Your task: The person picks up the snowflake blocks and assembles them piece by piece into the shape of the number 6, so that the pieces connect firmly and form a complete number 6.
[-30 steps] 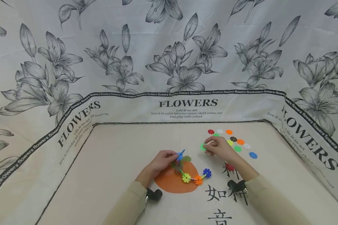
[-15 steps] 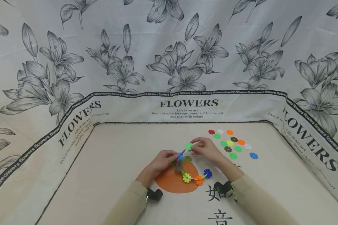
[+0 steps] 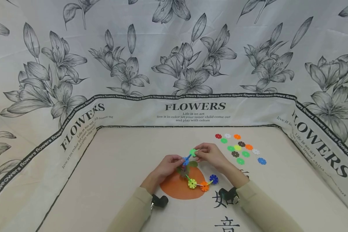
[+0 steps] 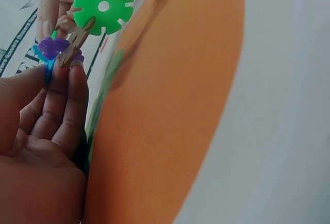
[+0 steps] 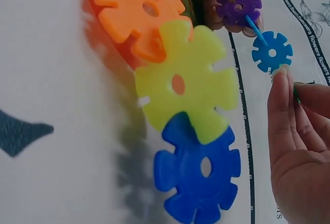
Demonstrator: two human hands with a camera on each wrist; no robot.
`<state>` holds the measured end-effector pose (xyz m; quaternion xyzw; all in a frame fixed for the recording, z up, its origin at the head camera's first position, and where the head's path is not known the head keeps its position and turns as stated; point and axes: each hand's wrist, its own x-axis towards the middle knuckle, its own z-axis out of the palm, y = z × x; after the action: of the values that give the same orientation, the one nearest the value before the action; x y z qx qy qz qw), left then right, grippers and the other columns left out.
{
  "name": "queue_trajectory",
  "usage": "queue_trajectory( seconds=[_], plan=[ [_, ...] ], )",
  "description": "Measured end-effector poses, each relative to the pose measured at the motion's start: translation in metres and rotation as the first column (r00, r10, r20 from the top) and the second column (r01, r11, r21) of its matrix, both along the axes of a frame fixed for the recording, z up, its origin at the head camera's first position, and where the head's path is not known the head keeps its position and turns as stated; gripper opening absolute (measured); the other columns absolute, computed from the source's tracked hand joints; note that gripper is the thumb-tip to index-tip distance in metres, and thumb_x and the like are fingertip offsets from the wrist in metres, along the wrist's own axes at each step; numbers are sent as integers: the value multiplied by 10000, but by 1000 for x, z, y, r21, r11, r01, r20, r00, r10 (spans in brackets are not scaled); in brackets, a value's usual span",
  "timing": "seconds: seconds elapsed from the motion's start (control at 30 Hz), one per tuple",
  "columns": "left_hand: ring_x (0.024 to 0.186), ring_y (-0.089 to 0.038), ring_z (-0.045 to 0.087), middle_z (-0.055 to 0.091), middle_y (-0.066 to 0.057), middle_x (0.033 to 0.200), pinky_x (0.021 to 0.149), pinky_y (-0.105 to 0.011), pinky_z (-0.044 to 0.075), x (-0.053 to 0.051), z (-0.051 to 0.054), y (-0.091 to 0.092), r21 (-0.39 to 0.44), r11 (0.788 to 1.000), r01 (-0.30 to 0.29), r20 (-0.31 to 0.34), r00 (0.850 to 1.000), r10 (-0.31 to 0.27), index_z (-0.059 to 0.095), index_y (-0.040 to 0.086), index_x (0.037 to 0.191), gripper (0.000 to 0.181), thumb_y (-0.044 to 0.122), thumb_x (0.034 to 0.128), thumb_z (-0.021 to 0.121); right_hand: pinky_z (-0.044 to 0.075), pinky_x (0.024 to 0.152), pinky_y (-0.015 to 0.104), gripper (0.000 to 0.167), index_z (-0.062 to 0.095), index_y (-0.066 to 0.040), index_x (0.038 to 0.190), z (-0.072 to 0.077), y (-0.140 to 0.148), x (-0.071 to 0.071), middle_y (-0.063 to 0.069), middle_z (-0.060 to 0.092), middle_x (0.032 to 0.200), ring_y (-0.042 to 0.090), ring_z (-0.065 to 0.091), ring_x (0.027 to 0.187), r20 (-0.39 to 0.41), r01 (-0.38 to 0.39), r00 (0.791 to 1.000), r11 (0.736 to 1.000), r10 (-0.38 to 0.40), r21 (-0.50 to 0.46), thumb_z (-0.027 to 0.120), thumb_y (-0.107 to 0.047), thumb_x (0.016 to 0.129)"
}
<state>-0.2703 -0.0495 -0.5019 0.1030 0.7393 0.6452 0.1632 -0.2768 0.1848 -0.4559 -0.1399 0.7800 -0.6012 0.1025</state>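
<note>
My left hand [image 3: 168, 167] pinches the upper end of a chain of slotted plastic snowflake discs. In the left wrist view, a purple disc [image 4: 53, 47], a brown disc [image 4: 76, 42] and a green disc [image 4: 111, 17] sit near those fingers. My right hand [image 3: 211, 155] pinches a loose green snowflake disc [image 3: 193, 152] against the light-blue end disc [image 5: 272, 52]; whether their slots interlock cannot be told. The hanging end of the chain has an orange disc [image 5: 122, 7], a yellow disc [image 5: 165, 92] and a dark-blue disc [image 5: 198, 183].
Several loose discs, including a yellow one [image 3: 237, 147] and a blue one [image 3: 262, 161], lie at the back right of the cloth-covered table [image 3: 127, 148]. An orange printed shape [image 3: 174, 190] lies beneath the chain. Flower-printed cloth [image 3: 194, 112] rises behind.
My right hand has moved left from beside the loose discs, carrying the green disc up to the light-blue end disc. The left hand has stayed nearly still, holding the chain.
</note>
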Motion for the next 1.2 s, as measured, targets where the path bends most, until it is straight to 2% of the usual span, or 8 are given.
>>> queue_trajectory(
  seconds=[0.17,0.37,0.63,0.77,0.97,1.1,1.2],
  plan=[
    [845,-137,643,713,-10,819,926,-327,518,0,-2,2,13,999,-52,12,999,52,727,-9,1049,209,177,1030,633,605,810,370,297,597,151,1237,-5,-1,-1,342,690,1037,167,712,798,3,-10,1000,999,10,-53,623,-30,1003],
    [827,-135,629,717,-18,817,886,-298,514,1,0,4,20,994,-107,10,994,106,738,0,1032,197,176,1020,649,602,827,400,294,612,147,1243,-8,-3,1,321,703,1040,188,724,819,-4,-10,1000,997,10,-78,617,-32,1010],
    [871,-141,624,725,-27,893,886,-315,514,2,-4,2,-38,997,-71,-4,997,71,751,22,1035,265,255,1038,625,591,860,432,344,586,96,1347,-5,-9,4,340,680,1090,323,705,905,-12,-45,999,999,45,-2,570,-29,1027],
    [926,-153,608,707,-32,976,911,-329,507,1,-3,0,-54,995,-86,8,996,87,740,47,1086,328,338,1050,594,590,856,425,334,599,66,1345,-2,-16,6,286,701,1065,336,697,913,-27,-78,996,996,80,46,573,-34,1028],
    [1001,-157,638,713,-37,1104,967,-352,522,-1,-1,-1,-26,996,-87,5,996,87,716,70,1185,341,359,1046,600,589,818,493,358,577,71,1351,0,-23,8,233,702,958,394,694,861,-57,-133,989,987,138,87,588,4,1000],
    [1024,-165,632,710,-43,1123,981,-360,515,-2,-3,-1,1,997,-76,2,997,76,724,72,1179,289,302,1044,614,589,819,513,375,544,93,1365,0,-24,8,243,708,959,436,693,872,-53,-171,983,980,177,98,582,14,1000],
    [1023,-168,625,710,-44,1113,987,-368,510,-2,-4,0,6,997,-71,3,997,71,725,65,1162,253,264,1035,632,590,823,499,386,528,94,1377,1,-21,8,241,717,985,416,707,866,-72,-173,980,974,186,148,579,-18,1011]
  ],
)
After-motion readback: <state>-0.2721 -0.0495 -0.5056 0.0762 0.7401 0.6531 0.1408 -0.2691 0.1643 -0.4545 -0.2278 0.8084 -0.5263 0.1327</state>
